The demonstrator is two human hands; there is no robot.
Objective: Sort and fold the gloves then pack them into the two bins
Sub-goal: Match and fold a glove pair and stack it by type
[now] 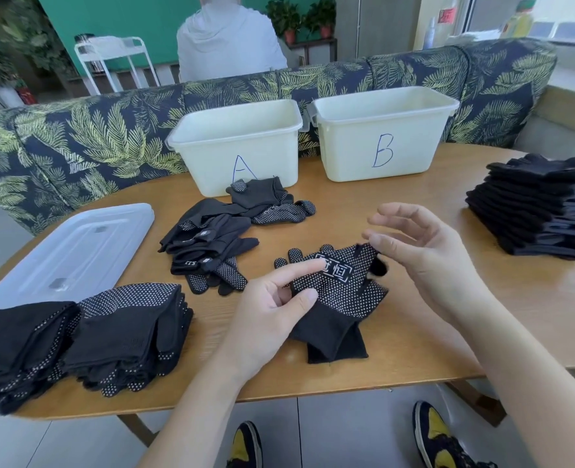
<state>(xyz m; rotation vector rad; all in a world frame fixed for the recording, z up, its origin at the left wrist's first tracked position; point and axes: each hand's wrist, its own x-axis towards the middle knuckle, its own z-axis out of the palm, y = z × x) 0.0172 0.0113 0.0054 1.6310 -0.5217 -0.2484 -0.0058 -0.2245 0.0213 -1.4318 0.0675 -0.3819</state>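
A black dotted glove [338, 292] is laid palm-up near the front middle of the wooden bench [414, 339], its cuff pointing toward the bench's front edge and overlapping a second black cuff beneath it. A white printed label is seen across its palm. The left hand [272, 309] is rested on the glove's left side: the index finger is stretched out across the dotted palm and the thumb is pressed onto the fabric below it, while the other fingers are curled underneath. The right hand [418, 244] is held just above the glove's right edge, with the fingers loosely spread and slightly bent; the thumb and a fingertip are brought against the upper right corner of the glove, though whether the fabric is actually pinched cannot be told.

A loose heap of unsorted gloves [211, 248] is spread behind and to the left, reaching the foot of bin A [239, 146]. Bin B [380, 133] is set just beside it on the right; both are pale plastic, placed along the back of the bench. Two stacks of folded dotted gloves [76, 339] are placed at the front left corner, partly over a translucent lid [73, 251]. A tall stack of folded black gloves [536, 214] is kept at the right edge. A leaf-patterned sofa [76, 140] is seen behind the bench.
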